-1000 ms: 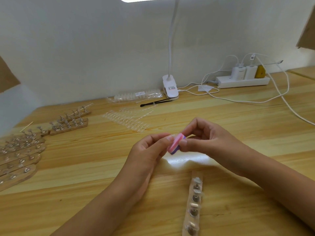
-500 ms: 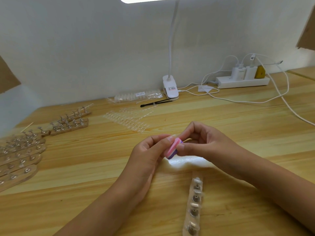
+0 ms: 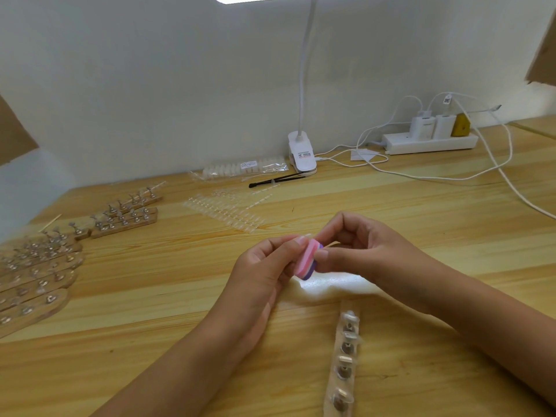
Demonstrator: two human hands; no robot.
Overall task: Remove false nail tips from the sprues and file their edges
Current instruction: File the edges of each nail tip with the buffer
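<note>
My right hand [image 3: 370,260] pinches a small pink, white and purple file block [image 3: 305,261] between thumb and forefinger above the middle of the wooden table [image 3: 150,341]. My left hand [image 3: 258,275] pinches a clear nail tip [image 3: 305,236] and holds it against the block's pink face. Most of the tip is hidden by my fingers. Several clear sprues of nail tips [image 3: 225,212] lie flat on the table beyond my hands.
A strip of metal nail stands [image 3: 346,365] lies near my right forearm. Wooden stand strips [image 3: 36,278] fill the left side. At the back are a bag of tips [image 3: 243,170], a black tool [image 3: 270,182], a clip lamp [image 3: 301,155], and a power strip [image 3: 430,142] with cables.
Both hands and the file block have shifted slightly down and to the left, with the tip still against the block. Nothing on the table has moved.
</note>
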